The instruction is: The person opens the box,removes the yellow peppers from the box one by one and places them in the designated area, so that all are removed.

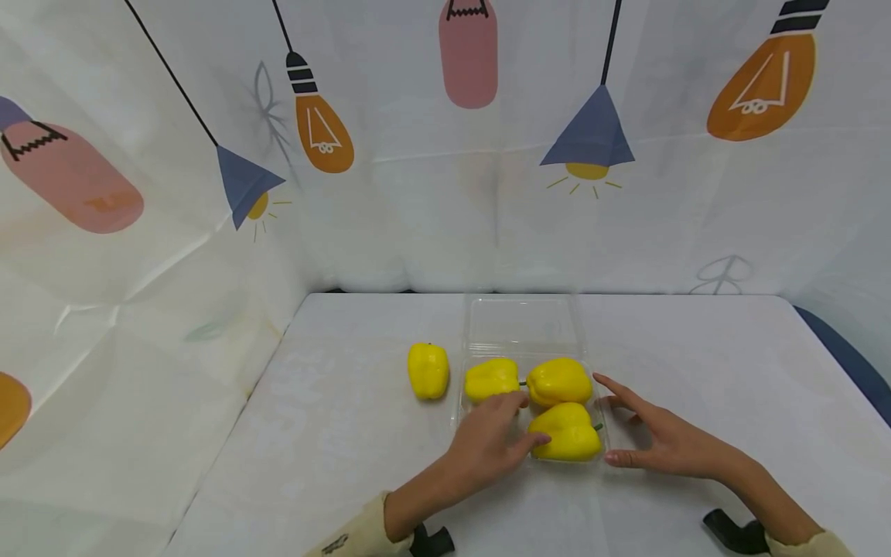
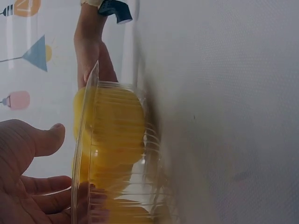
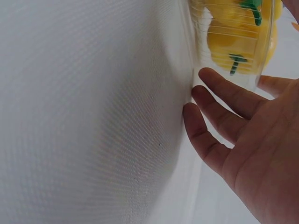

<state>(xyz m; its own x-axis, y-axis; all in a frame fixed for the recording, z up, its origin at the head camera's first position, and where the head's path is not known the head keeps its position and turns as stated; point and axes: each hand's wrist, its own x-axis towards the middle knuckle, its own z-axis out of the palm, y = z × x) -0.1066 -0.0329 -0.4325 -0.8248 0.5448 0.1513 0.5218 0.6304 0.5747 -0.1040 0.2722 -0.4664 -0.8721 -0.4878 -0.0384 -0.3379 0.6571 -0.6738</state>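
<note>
A clear plastic clamshell box [image 1: 524, 348] lies with its lid folded back away from me. Three yellow bell peppers sit in its base: a back left pepper [image 1: 491, 378], a back right pepper [image 1: 559, 381] and a front right pepper [image 1: 567, 432]. My left hand [image 1: 489, 435] reaches over the base's front left, its fingers inside the wall and its thumb by the front right pepper. Through the clear wall [image 2: 117, 135] the left wrist view shows those fingers, with no pepper gripped. At the box's right side, my right hand [image 1: 664, 441] spreads its fingers and thumb along the wall.
Another yellow bell pepper [image 1: 428, 371] stands on the white table [image 1: 362, 433], left of the box. A white sheet printed with lamps [image 1: 418, 209] hangs behind the table and along its left side. Dark wrist mounts show below the left [image 1: 431, 541] and right [image 1: 734, 532] hands.
</note>
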